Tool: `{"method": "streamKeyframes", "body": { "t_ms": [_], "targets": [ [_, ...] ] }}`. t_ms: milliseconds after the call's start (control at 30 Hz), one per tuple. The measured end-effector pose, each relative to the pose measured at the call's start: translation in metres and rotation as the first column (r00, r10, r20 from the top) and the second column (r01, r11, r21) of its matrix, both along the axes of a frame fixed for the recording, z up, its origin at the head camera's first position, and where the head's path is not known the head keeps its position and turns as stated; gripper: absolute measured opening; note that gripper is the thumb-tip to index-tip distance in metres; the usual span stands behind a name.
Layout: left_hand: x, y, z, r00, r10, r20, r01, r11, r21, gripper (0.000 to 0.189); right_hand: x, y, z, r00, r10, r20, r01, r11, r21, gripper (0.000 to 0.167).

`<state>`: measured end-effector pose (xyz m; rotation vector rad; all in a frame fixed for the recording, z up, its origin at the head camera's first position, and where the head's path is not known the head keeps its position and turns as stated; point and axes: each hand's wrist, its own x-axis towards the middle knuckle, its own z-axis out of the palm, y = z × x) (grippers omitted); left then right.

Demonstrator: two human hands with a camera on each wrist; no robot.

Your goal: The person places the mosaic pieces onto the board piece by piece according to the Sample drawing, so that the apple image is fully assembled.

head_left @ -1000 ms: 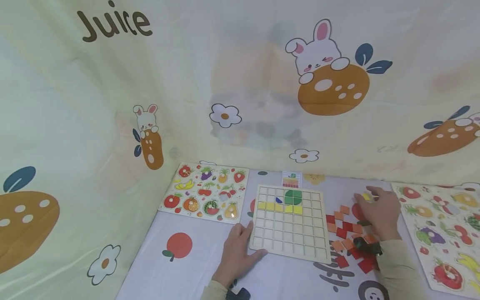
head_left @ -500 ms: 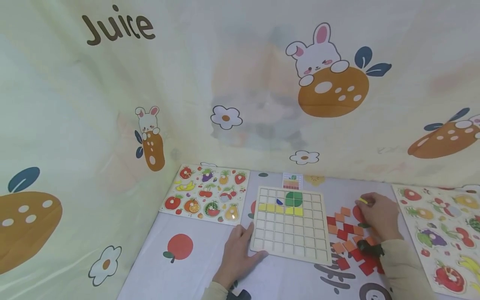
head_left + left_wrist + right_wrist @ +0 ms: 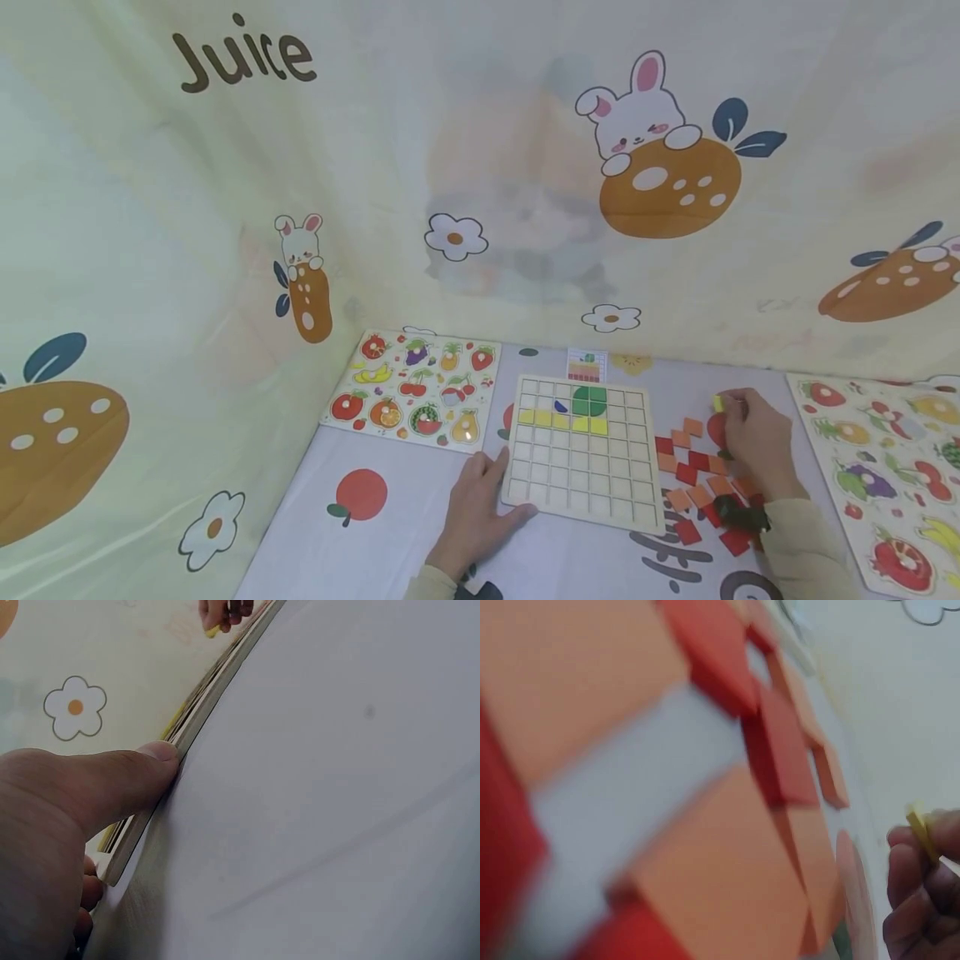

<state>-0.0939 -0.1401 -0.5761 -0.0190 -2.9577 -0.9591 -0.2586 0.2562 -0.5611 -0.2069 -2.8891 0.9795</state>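
A pale wooden grid board point(image 3: 581, 479) lies on the table, with green pieces point(image 3: 589, 401), a small blue piece point(image 3: 561, 407) and a row of yellow square tiles point(image 3: 543, 418) in its upper cells. My left hand point(image 3: 476, 512) holds the board's near left corner, thumb on the front edge and fingers along the left side. In the left wrist view the thumb point(image 3: 142, 772) presses the board's edge point(image 3: 225, 679). To the right of the board, my right hand point(image 3: 759, 437) pinches a yellow tile point(image 3: 718, 403) between thumb and fingers; the right wrist view shows this tile point(image 3: 922, 832) edge-on.
Loose orange tiles point(image 3: 678, 500) and red tiles point(image 3: 686, 473) lie scattered between the board and my right wrist. Fruit puzzle boards flank the work, one at the left point(image 3: 408, 392), another at the right point(image 3: 877, 475). A small pattern card point(image 3: 587, 365) sits behind the grid, before a printed curtain point(image 3: 525, 167).
My right hand keeps the yellow tile, turning it between its fingers and shifting slightly left. My left hand stays at the board's corner. The head view has tilted a little upward.
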Motion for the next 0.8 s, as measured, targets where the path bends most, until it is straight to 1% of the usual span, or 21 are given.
{"method": "streamKeyframes", "body": {
  "t_ms": [100, 200, 367, 500, 700, 800],
  "targets": [
    [0.000, 0.000, -0.001, 1.000, -0.001, -0.010, 0.001, 1.000, 0.001, 0.093, 0.006, -0.002, -0.002, 1.000, 0.013, -0.021, -0.014, 0.999, -0.050, 0.051],
    [0.001, 0.000, -0.001, 1.000, -0.001, -0.014, 0.001, 1.000, -0.002, 0.093, 0.011, -0.006, -0.001, 1.000, 0.017, -0.016, -0.019, 0.994, -0.109, 0.056],
    [0.000, 0.000, 0.000, 1.000, -0.001, -0.007, 0.001, 1.000, -0.006, 0.092, 0.022, -0.019, 0.004, 1.000, 0.009, 0.005, -0.008, 0.978, -0.206, 0.056],
    [-0.001, 0.000, 0.000, 1.000, -0.006, -0.004, 0.006, 1.000, -0.011, 0.092, 0.028, -0.031, 0.009, 1.000, 0.011, 0.021, -0.005, 0.968, -0.251, 0.058],
    [0.000, 0.000, -0.001, 1.000, -0.006, -0.002, 0.006, 1.000, -0.014, 0.093, 0.034, -0.051, 0.011, 0.999, 0.038, -0.022, -0.043, 0.964, -0.262, 0.048],
    [0.000, 0.001, -0.001, 1.000, -0.006, -0.003, 0.006, 1.000, -0.020, 0.093, 0.036, -0.061, 0.010, 0.997, 0.066, -0.045, -0.076, 0.955, -0.287, 0.044]
  ]
}}
